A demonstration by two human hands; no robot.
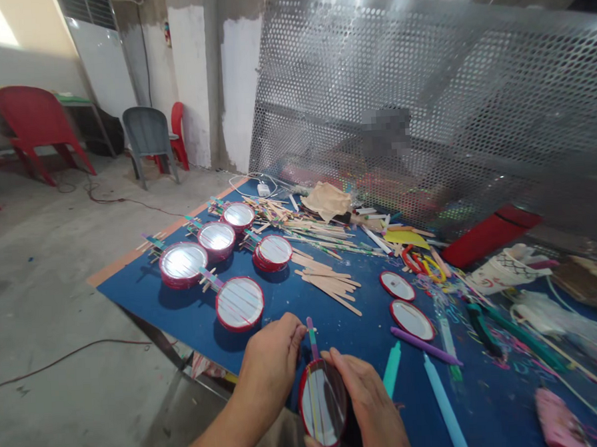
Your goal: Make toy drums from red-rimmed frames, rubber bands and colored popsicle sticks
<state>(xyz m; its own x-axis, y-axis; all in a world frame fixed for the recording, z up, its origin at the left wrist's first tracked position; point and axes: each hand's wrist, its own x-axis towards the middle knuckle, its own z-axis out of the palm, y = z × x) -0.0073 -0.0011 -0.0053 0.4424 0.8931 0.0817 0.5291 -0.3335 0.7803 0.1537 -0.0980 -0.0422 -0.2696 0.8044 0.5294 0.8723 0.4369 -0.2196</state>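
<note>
My right hand runs off the near edge, a blurred patch sits behind the mesh, and the pink thing at near right is smeared.

Two bare hands and forearms, seen from above

The left hand and the right hand have no gloves, no rings and no watch. Both forearms are uncovered as far as the lower edge of the picture; no sleeve is visible on them. Under the left forearm there is a small dark piece of clothing, too little of it to tell what it is.
</note>
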